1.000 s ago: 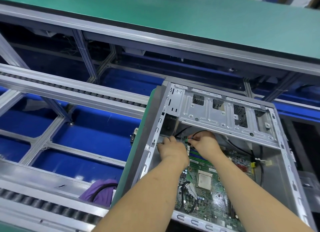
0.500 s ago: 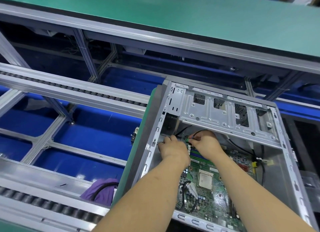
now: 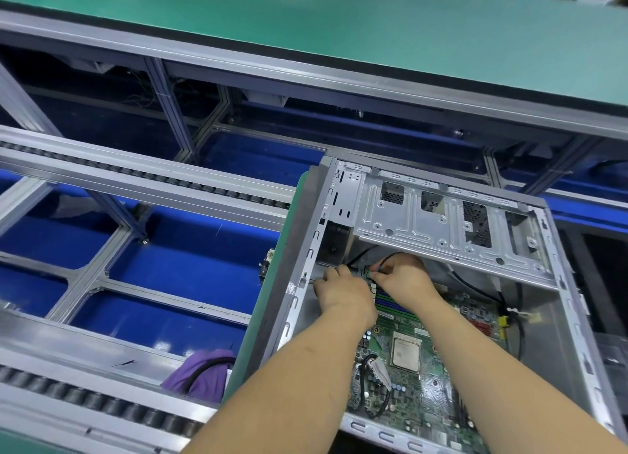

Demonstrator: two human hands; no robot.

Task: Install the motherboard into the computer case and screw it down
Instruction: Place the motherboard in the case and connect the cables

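Observation:
An open grey computer case [image 3: 452, 222] lies on its side at the right. The green motherboard [image 3: 418, 382] lies inside it, with a square CPU near its middle. Both my hands reach to the board's far left corner, under the drive cage. My right hand [image 3: 404, 278] pinches a small dark connector on a black cable [image 3: 475, 285]. My left hand [image 3: 343, 292] sits beside it with fingers curled down at the board's edge; what those fingers hold is hidden.
Roller conveyor rails [image 3: 136, 173] and an aluminium frame over blue panels [image 3: 190, 260] fill the left. A green worktop [image 3: 339, 36] runs across the back. A purple cloth with a black cable [image 3: 204, 372] lies by the case's near left corner.
Both hands stay at the same corner of the board; the right hand's fingers have shifted only slightly. The view has barely drifted.

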